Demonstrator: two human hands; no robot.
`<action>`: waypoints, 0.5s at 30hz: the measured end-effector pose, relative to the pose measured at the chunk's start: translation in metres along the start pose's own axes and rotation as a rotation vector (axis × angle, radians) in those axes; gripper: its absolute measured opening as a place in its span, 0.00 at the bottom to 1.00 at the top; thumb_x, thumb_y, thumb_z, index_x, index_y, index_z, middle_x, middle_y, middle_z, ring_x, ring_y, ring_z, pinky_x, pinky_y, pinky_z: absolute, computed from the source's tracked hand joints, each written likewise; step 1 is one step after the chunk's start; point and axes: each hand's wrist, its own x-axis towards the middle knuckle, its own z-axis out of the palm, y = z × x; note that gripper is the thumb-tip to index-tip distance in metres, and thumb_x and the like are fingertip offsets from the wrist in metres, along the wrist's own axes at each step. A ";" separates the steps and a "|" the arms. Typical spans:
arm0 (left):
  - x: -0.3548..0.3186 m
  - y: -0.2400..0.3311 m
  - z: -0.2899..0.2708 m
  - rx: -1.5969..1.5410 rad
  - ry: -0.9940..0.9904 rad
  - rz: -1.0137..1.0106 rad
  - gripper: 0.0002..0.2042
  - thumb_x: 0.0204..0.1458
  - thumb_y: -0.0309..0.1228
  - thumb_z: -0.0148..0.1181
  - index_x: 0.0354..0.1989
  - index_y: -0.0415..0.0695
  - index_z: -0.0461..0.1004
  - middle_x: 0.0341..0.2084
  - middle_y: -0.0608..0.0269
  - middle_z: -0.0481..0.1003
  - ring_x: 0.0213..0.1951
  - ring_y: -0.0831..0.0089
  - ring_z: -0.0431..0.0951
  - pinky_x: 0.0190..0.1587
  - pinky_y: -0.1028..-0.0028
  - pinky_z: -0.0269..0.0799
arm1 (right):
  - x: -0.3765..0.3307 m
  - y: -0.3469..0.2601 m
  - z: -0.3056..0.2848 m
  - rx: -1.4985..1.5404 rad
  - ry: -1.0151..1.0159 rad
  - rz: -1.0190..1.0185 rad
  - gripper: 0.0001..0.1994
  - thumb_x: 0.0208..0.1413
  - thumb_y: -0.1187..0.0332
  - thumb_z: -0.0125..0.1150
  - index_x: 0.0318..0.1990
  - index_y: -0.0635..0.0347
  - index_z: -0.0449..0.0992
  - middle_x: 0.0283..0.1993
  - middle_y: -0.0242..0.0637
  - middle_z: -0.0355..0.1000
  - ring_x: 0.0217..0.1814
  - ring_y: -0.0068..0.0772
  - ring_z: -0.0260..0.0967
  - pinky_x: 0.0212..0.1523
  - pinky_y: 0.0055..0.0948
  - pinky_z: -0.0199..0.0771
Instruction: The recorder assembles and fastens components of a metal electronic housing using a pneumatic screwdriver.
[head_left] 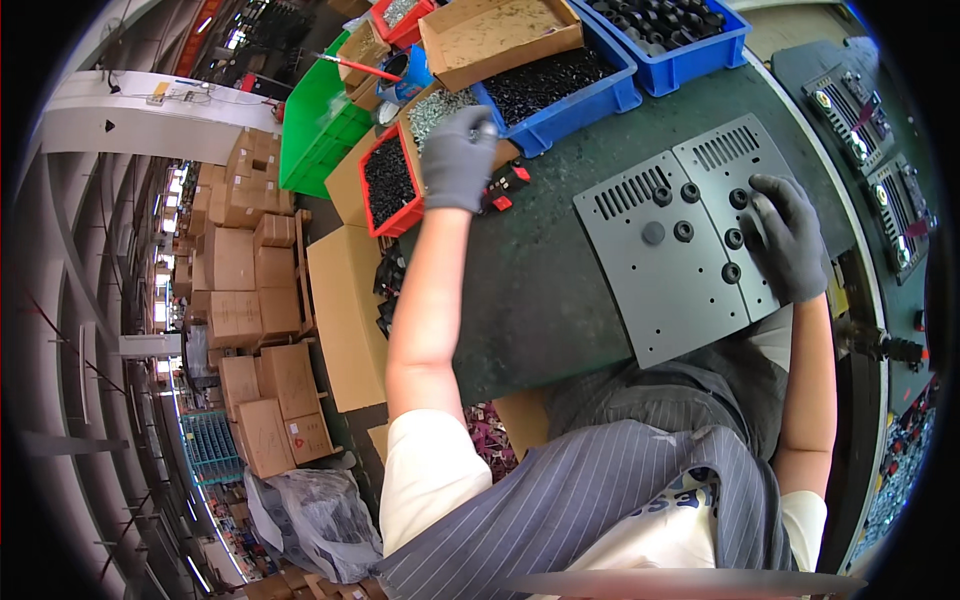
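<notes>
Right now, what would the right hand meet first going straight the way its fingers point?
The right hand would probably meet the black ring-shaped part nearest its fingertips, on the grey slotted plate; depth and contact are unclear.

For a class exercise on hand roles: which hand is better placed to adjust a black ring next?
Probably the right hand: it's at the grey plates, close to the black rings, while the left hand is near the red bin.
</notes>
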 end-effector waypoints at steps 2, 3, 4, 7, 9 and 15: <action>0.015 -0.032 -0.008 0.053 -0.146 -0.188 0.15 0.48 0.38 0.58 0.43 0.46 0.75 0.41 0.54 0.76 0.45 0.60 0.75 0.47 0.66 0.69 | 0.003 -0.001 0.001 -0.015 -0.011 0.022 0.11 0.52 0.71 0.51 0.40 0.69 0.72 0.37 0.43 0.69 0.42 0.35 0.68 0.45 0.27 0.66; 0.024 -0.047 -0.006 0.105 -0.205 -0.227 0.18 0.49 0.41 0.58 0.45 0.45 0.74 0.43 0.51 0.75 0.47 0.59 0.74 0.48 0.66 0.68 | 0.005 -0.001 0.001 -0.015 -0.020 0.028 0.11 0.52 0.71 0.51 0.40 0.69 0.72 0.37 0.43 0.69 0.42 0.34 0.68 0.45 0.27 0.65; 0.030 -0.067 0.001 0.107 -0.198 -0.234 0.18 0.49 0.41 0.58 0.45 0.45 0.74 0.43 0.51 0.75 0.47 0.59 0.74 0.48 0.66 0.68 | 0.007 -0.002 0.003 -0.012 -0.034 0.026 0.12 0.52 0.71 0.51 0.40 0.70 0.72 0.37 0.42 0.69 0.42 0.33 0.68 0.45 0.27 0.65; 0.045 -0.095 0.028 0.186 -0.316 -0.050 0.25 0.48 0.46 0.57 0.50 0.42 0.71 0.46 0.47 0.72 0.50 0.53 0.71 0.52 0.65 0.65 | 0.006 0.005 0.002 0.109 -0.004 0.104 0.11 0.52 0.70 0.52 0.40 0.69 0.72 0.37 0.42 0.69 0.42 0.32 0.67 0.45 0.25 0.65; 0.054 -0.086 0.031 0.081 -0.502 -0.192 0.29 0.48 0.48 0.56 0.54 0.41 0.67 0.50 0.43 0.69 0.53 0.50 0.68 0.56 0.64 0.62 | -0.001 0.013 -0.004 0.319 0.035 0.184 0.11 0.52 0.70 0.52 0.40 0.68 0.72 0.38 0.41 0.69 0.42 0.32 0.67 0.46 0.25 0.64; 0.041 -0.100 0.031 0.111 -0.507 -0.198 0.23 0.46 0.37 0.55 0.50 0.39 0.68 0.47 0.42 0.70 0.51 0.52 0.70 0.54 0.64 0.63 | -0.084 0.046 -0.031 1.328 0.264 0.425 0.14 0.53 0.65 0.52 0.42 0.65 0.73 0.35 0.39 0.72 0.37 0.33 0.72 0.38 0.27 0.71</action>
